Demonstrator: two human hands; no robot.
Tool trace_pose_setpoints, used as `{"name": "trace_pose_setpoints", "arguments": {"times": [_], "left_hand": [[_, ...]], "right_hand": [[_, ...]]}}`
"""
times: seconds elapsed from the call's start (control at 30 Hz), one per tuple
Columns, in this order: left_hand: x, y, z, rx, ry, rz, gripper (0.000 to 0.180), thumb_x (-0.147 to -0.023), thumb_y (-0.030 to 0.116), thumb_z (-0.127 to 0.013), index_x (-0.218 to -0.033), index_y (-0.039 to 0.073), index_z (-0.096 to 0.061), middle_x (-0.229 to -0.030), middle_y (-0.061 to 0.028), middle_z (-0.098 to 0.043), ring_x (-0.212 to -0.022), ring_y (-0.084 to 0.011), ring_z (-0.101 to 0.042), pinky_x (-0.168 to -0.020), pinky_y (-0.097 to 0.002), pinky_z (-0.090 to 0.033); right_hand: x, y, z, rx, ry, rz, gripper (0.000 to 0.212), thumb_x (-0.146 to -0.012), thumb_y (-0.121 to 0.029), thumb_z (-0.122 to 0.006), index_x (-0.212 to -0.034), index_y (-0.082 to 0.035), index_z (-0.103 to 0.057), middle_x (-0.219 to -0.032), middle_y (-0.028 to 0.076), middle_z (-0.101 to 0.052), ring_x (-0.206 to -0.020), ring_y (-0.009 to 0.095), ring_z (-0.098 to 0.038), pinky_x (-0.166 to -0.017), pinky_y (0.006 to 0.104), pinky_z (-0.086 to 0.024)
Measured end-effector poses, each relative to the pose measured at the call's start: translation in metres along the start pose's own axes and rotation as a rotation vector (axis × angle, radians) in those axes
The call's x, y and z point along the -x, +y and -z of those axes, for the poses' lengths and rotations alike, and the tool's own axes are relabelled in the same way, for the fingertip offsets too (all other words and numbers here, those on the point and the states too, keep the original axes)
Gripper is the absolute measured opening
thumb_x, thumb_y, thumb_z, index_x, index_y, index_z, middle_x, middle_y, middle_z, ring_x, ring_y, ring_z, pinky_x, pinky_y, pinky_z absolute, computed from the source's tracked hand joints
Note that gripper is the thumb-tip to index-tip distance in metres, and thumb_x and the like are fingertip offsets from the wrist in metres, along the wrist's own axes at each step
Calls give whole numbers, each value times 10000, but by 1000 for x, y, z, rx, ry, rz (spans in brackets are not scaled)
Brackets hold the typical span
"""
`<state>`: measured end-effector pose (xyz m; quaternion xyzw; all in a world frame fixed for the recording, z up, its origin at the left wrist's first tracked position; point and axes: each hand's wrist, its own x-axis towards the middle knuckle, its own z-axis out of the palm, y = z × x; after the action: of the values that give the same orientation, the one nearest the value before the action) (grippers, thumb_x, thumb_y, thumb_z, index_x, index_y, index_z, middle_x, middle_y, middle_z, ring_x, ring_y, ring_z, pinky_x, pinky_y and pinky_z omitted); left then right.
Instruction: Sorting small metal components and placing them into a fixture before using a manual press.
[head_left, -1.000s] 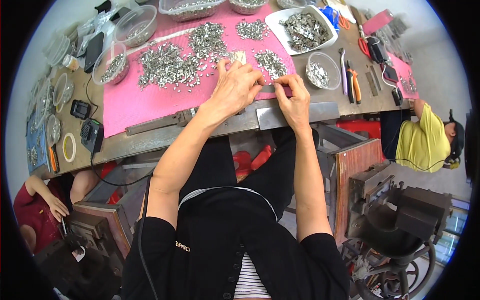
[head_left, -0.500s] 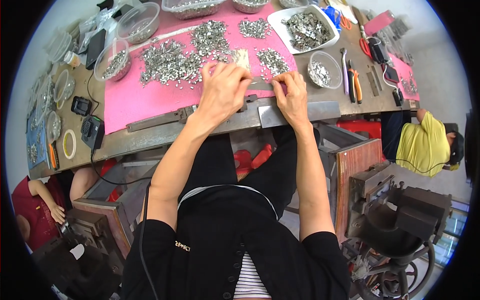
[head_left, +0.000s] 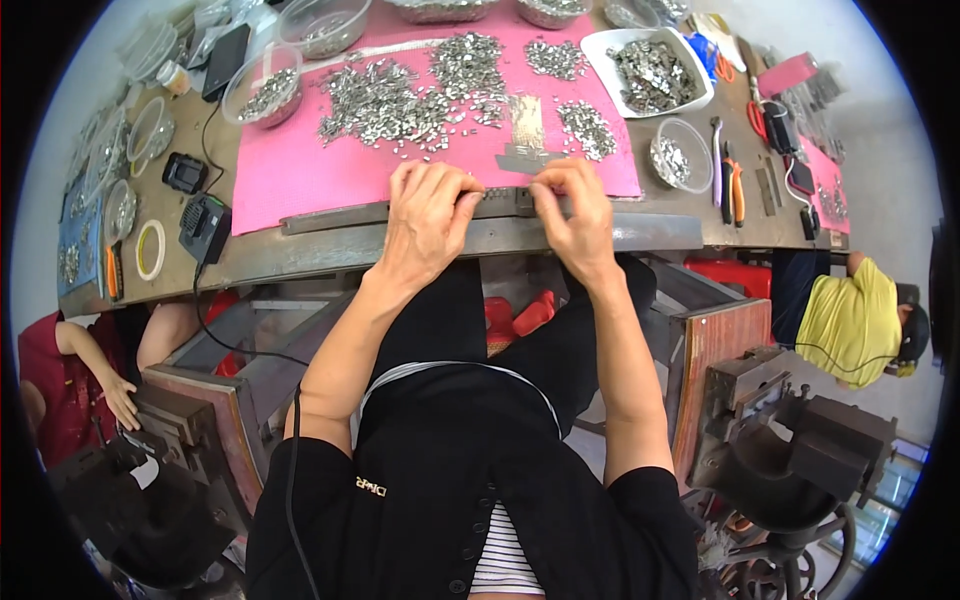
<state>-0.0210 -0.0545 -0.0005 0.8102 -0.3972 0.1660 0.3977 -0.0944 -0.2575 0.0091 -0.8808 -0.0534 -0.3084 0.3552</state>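
Both my hands are at the near edge of the pink mat (head_left: 280, 190), at a dark metal bar fixture (head_left: 508, 205). My left hand (head_left: 428, 222) has thumb and forefinger pinched together at the fixture's left part. At its right part, my right hand (head_left: 578, 218) is pinched too. Whatever either pinch holds is too small to make out. Just beyond the fingers lies a flat grey metal strip (head_left: 520, 162), with a yellowish piece (head_left: 526, 120) behind it. Small metal parts lie in loose piles (head_left: 385, 108), one pile (head_left: 587, 130) being right of the yellowish piece.
A white tray (head_left: 592, 60) of metal pieces stands at the back right, near a clear round tub (head_left: 682, 155). Pliers (head_left: 733, 185) lie farther right. Left are another tub (head_left: 265, 95) and a black charger (head_left: 205, 225). Two other people sit at either side.
Both hands have drawn back toward me, from over the grey strip to the bar fixture at the bench edge. The strip now lies uncovered on the mat. The view has shifted slightly.
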Motion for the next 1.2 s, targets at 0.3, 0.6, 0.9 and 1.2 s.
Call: {"name": "trace_pose_setpoints", "arguments": {"times": [0.3, 0.6, 0.9, 1.2], "left_hand": [[-1, 0, -8, -72, -5, -71, 125, -845, 88, -740, -950, 79, -672, -954, -44, -639, -928, -241, -594, -948, -417, -386], [-3, -2, -8, 20, -34, -49, 118, -831, 94, -735, -925, 88, -664, -909, -50, -617, -901, -253, -590, -968, -442, -395], [-1, 2, -19, -107, 38, 15, 269, -851, 274, -777, -1030, 99, -679, -929, -50, -628, -934, -260, -587, -1040, -505, -365], [-4, -36, 41, -142, 159, 242, 96, -909, 214, -720, -941, 125, -737, -864, -17, -691, -854, -202, -622, -1034, -479, -339]], "right_hand": [[1, -7, -22, 160, -113, 181, 155, -829, -16, -722, -951, -45, -630, -987, 74, -622, -908, 282, -577, -811, 393, -429], [-3, 8, 13, -4, -38, 13, 139, -869, 5, -714, -1004, -23, -696, -972, 129, -699, -906, 312, -677, -812, 394, -539], [-38, 124, 147, 478, -56, -400, 179, -893, -116, -710, -1018, 9, -734, -921, 164, -715, -814, 255, -710, -741, 348, -547], [-48, 143, 145, 427, -352, -459, 208, -858, -134, -693, -982, 30, -726, -754, 127, -712, -679, 206, -672, -674, 329, -518]]}}
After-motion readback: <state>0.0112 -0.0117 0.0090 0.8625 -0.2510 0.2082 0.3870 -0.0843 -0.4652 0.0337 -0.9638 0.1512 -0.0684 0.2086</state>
